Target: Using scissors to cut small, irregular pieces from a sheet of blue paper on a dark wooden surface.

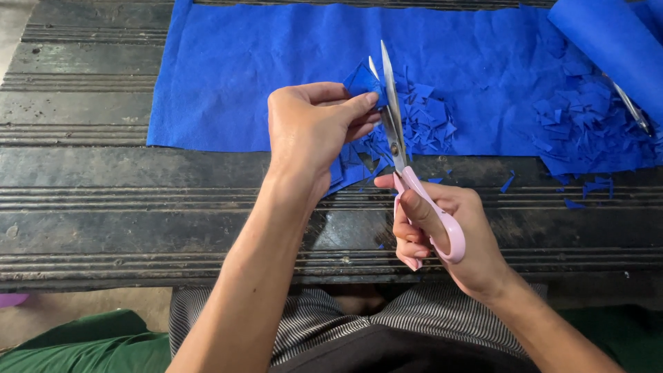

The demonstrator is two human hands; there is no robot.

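The left hand is pinching a small blue felt piece between thumb and fingertips, holding it at the hand's 1 o'clock, raised above the work surface. The right hand is gripping one pair of pink-handled scissors, thumb and fingers threaded through the loops; the blades are standing slightly parted and pointing toward 12 o'clock, with the held felt piece sitting just at their left side, touching or nearly touching the metal. Both hands are therefore occupied, neither one released.

A large blue felt sheet is lying flat across the dark grooved wooden bench, at 12 o'clock from both hands. Two heaps of blue offcuts are resting on it: a nearer scrap pile directly beyond the scissors, and a farther scrap pile at 2 o'clock from the right hand. The individual scraps are too many and too overlapped to count. A few loose bits are lying on the bench at 3 o'clock from the blades.

One blue felt roll is lying at the upper right, and a second metal tool, only partly visible, is protruding beside it; its kind cannot be confirmed
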